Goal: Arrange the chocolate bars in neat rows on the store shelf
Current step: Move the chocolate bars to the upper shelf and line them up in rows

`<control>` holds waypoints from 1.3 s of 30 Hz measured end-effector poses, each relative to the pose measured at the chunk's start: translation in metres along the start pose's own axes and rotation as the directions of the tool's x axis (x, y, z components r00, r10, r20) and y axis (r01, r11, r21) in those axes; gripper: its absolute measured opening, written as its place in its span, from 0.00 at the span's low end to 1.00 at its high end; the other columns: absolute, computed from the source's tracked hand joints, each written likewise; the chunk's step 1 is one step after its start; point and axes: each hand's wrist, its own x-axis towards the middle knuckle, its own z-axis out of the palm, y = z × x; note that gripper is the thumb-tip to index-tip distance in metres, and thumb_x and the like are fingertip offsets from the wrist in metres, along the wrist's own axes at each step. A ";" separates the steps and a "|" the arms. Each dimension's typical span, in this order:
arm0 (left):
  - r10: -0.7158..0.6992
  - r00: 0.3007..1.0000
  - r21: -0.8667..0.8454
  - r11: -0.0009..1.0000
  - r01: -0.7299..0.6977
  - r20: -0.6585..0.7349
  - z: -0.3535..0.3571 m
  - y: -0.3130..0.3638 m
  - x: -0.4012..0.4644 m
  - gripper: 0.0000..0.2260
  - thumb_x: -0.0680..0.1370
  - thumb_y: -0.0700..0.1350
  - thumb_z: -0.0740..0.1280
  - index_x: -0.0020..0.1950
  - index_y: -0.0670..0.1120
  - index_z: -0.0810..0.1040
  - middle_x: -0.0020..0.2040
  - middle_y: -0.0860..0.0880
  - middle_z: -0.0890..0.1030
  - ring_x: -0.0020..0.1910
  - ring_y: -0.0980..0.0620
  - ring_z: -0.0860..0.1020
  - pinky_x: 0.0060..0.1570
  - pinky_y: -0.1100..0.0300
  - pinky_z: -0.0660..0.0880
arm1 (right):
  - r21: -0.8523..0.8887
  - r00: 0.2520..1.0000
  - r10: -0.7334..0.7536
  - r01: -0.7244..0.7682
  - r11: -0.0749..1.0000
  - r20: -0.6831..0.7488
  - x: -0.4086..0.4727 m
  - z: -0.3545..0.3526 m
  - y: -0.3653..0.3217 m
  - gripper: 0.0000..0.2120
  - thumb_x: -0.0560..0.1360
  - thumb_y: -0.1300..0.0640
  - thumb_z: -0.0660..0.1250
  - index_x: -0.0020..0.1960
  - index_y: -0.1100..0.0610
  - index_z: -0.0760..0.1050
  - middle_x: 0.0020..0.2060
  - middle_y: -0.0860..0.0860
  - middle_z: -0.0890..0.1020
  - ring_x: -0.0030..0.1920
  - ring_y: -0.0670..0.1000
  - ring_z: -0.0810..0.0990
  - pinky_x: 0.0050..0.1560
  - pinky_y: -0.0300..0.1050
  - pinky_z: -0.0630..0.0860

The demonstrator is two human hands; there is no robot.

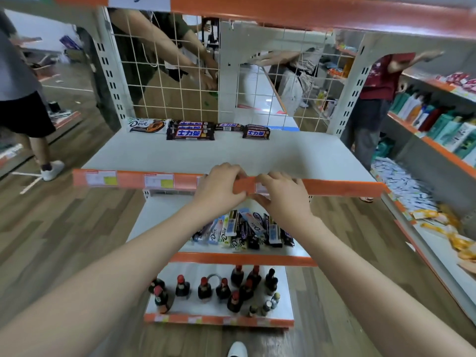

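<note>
Both hands are gripping the orange front strip point(334, 188) of the upper shelf point(231, 153). The left hand point(221, 188) and the right hand point(282, 193) are sitting almost touching, fingers curled over the top of the strip and thumbs under it. Neither is holding a chocolate bar.

Task looks barely started. Far beyond the grip, against the wire grid back point(167, 73), a few bars are lying in a short row: one white Dove bar point(146, 125) to the left, a small stack of dark bars point(190, 131) just beside it, a lone dark bar point(229, 127), then two more dark bars point(256, 132) to the right. Most of the board between the grip and that row is sitting bare.

Directly below the hands, on the middle shelf, the mixed pile of bars point(247, 229) is lying jumbled, overlapping and pointing all ways. That is the bulk of what is left to move and line up, I'd judge.

Lowest shelf is holding dark bottles with red caps point(221, 289), loosely scattered. White shelf boards, orange price strips, wood-pattern floor. To the right, another rack with green and white bottles point(443, 119) and spilled packets point(401, 181) on the floor. Other people are standing behind the grid and at both sides.
</note>
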 end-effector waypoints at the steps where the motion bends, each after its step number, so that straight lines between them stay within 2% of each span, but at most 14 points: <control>1: 0.000 1.000 -0.005 1.000 0.000 0.008 0.003 0.002 -0.007 0.14 0.70 0.49 0.68 0.55 0.51 0.76 0.51 0.51 0.77 0.53 0.50 0.74 0.54 0.48 0.73 | 0.005 1.000 0.001 -0.001 1.000 -0.002 -0.008 0.001 -0.002 0.17 0.76 0.47 0.65 0.62 0.51 0.72 0.57 0.49 0.77 0.60 0.54 0.73 0.53 0.50 0.66; 6: -0.033 0.997 0.016 0.999 0.032 0.064 0.022 -0.002 -0.042 0.15 0.71 0.49 0.68 0.57 0.51 0.74 0.54 0.52 0.76 0.56 0.51 0.73 0.54 0.49 0.72 | -0.007 0.997 0.018 -0.017 1.000 0.069 -0.037 0.013 -0.007 0.18 0.75 0.46 0.65 0.63 0.50 0.72 0.58 0.49 0.77 0.60 0.55 0.73 0.56 0.53 0.68; 10: -0.068 0.992 0.044 0.997 0.064 0.107 0.038 -0.012 -0.064 0.15 0.73 0.49 0.67 0.58 0.51 0.74 0.56 0.51 0.76 0.57 0.50 0.73 0.56 0.48 0.71 | 0.044 0.997 0.038 -0.042 0.998 0.072 -0.056 0.032 -0.010 0.15 0.75 0.47 0.67 0.58 0.53 0.76 0.52 0.51 0.80 0.56 0.57 0.76 0.49 0.52 0.68; 14: -0.088 0.985 0.060 0.995 0.080 0.148 0.054 -0.026 -0.078 0.13 0.73 0.51 0.67 0.56 0.50 0.75 0.51 0.52 0.76 0.54 0.50 0.74 0.54 0.50 0.72 | 0.043 0.981 0.056 -0.065 0.997 0.185 -0.071 0.048 -0.012 0.17 0.77 0.48 0.63 0.63 0.51 0.71 0.58 0.49 0.76 0.60 0.54 0.72 0.56 0.51 0.67; 19: -0.141 0.970 0.072 0.989 0.129 0.200 0.073 -0.045 -0.089 0.15 0.73 0.52 0.67 0.58 0.51 0.73 0.57 0.52 0.76 0.58 0.50 0.73 0.58 0.47 0.70 | 0.060 0.967 0.074 -0.091 0.994 0.243 -0.083 0.077 -0.013 0.16 0.77 0.48 0.63 0.63 0.49 0.72 0.56 0.49 0.77 0.59 0.53 0.73 0.56 0.51 0.68; 24: -0.172 0.952 0.110 0.983 0.148 0.255 0.096 -0.061 -0.089 0.16 0.73 0.52 0.68 0.59 0.52 0.73 0.59 0.51 0.75 0.60 0.50 0.72 0.60 0.46 0.69 | 0.050 0.953 0.062 -0.081 0.995 0.298 -0.086 0.104 -0.011 0.16 0.77 0.51 0.63 0.64 0.49 0.71 0.58 0.48 0.76 0.59 0.53 0.73 0.57 0.51 0.65; 32: -0.191 0.936 0.106 0.980 0.166 0.297 0.138 -0.082 -0.076 0.15 0.73 0.51 0.69 0.58 0.51 0.74 0.57 0.51 0.76 0.59 0.50 0.73 0.54 0.50 0.71 | 0.044 0.918 0.041 -0.063 0.997 0.394 -0.080 0.149 0.001 0.20 0.77 0.48 0.63 0.68 0.47 0.67 0.61 0.47 0.74 0.62 0.52 0.71 0.58 0.51 0.65; 39: -0.258 0.887 0.121 0.966 0.229 0.383 0.184 -0.115 -0.057 0.15 0.73 0.51 0.68 0.59 0.52 0.73 0.57 0.50 0.75 0.59 0.50 0.73 0.55 0.51 0.71 | 0.040 0.881 0.008 -0.030 0.999 0.473 -0.066 0.203 0.017 0.21 0.77 0.49 0.62 0.69 0.49 0.66 0.63 0.49 0.73 0.63 0.54 0.69 0.57 0.51 0.64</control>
